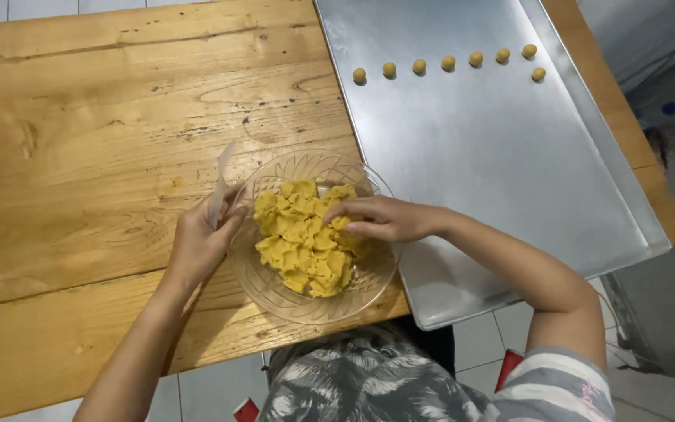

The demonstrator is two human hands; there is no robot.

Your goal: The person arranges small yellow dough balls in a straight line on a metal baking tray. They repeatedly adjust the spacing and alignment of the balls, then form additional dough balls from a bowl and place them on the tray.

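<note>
Resting on one tray (509, 195), eight dough balls (448, 63); right hand (380, 219) seemingly pinching bowl dough (302, 238).

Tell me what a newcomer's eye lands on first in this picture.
First, the glass bowl of yellow dough at the wooden table's near edge, the right hand pinching into it while the left hand steadies the rim, holding a pale flat tool. Next, the metal tray to the right, with small dough balls along its far end.
</note>
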